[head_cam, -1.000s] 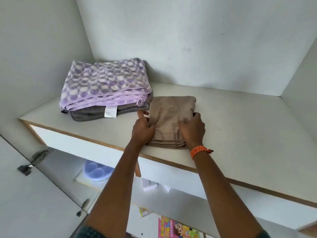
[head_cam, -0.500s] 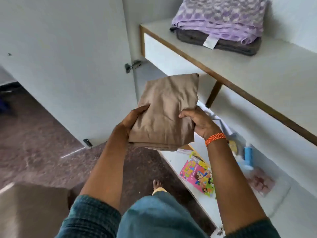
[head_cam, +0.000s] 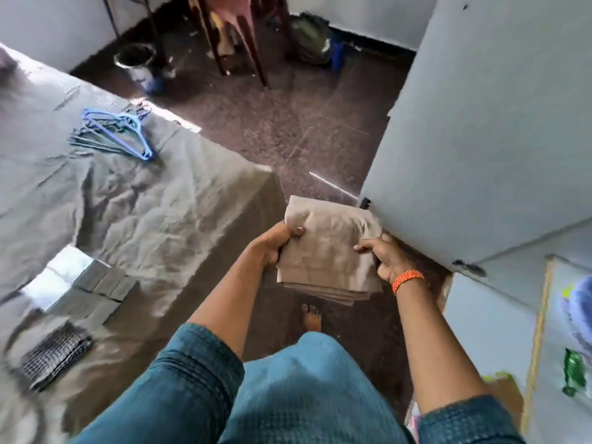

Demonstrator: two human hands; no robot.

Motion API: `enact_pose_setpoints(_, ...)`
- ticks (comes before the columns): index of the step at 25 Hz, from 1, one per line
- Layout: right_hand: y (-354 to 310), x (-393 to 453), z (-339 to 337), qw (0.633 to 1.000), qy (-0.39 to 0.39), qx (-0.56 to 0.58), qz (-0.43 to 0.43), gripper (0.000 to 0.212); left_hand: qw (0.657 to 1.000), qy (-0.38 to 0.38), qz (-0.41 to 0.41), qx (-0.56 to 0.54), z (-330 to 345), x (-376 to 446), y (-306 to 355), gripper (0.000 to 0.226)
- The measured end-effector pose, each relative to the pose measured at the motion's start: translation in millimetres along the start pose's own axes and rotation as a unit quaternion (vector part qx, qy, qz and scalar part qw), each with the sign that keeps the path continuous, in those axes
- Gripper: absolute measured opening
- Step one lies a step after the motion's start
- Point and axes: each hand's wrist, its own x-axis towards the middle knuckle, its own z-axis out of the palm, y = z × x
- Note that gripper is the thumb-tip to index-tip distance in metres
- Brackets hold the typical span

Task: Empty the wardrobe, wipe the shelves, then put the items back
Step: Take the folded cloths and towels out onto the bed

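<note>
Emptying phase, judging by the layout.

Far left: bed point(head_cam: 134, 213) carried what look like items already pulled out — dark mesh-patterned folded piece point(head_cam: 54, 355) near the front edge, grey folded stack point(head_cam: 93, 288) just behind it, blue hangers point(head_cam: 118, 134) further up. Bare sheet showed between the grey stack and the bed's corner; that reads as the natural drop zone.

Centre: left hand point(head_cam: 272, 243) gripped the left edge of the folded beige cloth point(head_cam: 326, 251), thumb on top, fingers curled under. Cloth was in the air, over the floor, just right of the bed's corner, clear of the wardrobe. Folds looked intact, layered edges stacked at the near end.

Right of it: right hand point(head_cam: 384, 259) clamped the opposite edge the same way, thumb over, fingers wrapped below.

Far right: open wardrobe door point(head_cam: 480, 139) close behind the cloth; lower shelf point(head_cam: 490, 318) contents too blurred to name.

To do this step well, my read:
- keep both grips level so the layers don't slide
- lower flat onto the bare sheet, beside the grey stack, not on it
- release both sides together, slide fingers out sideways
- keep it off the hangers, hooks could snag
- keep piles separate, makes the put-back easier
</note>
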Motion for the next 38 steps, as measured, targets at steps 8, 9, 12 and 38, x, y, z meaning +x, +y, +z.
enact_pose_setpoints(8, -10, 60, 172, 0.938, -0.244, -0.244, 0.007, 0.023, 0.916, 0.324, 0.022, -0.236, -121, -13, -70, 0.023)
enact_pose_setpoints(9, -8, 68, 195, 0.927, -0.261, -0.268, 0.006, 0.022, 0.897, 0.355, 0.021, -0.264, -133, -14, -79, 0.022)
enact_pose_setpoints(12, -1, 80, 266, 0.894, -0.293, -0.34, 0.0, 0.016, 0.847, 0.427, 0.01, -0.318, -172, -19, -97, 0.023)
enact_pose_setpoints(38, 124, 203, 610, 0.569, -0.273, -0.726, -0.275, 0.056, 0.846, 0.513, -0.127, -0.077, -478, 134, -175, 0.082)
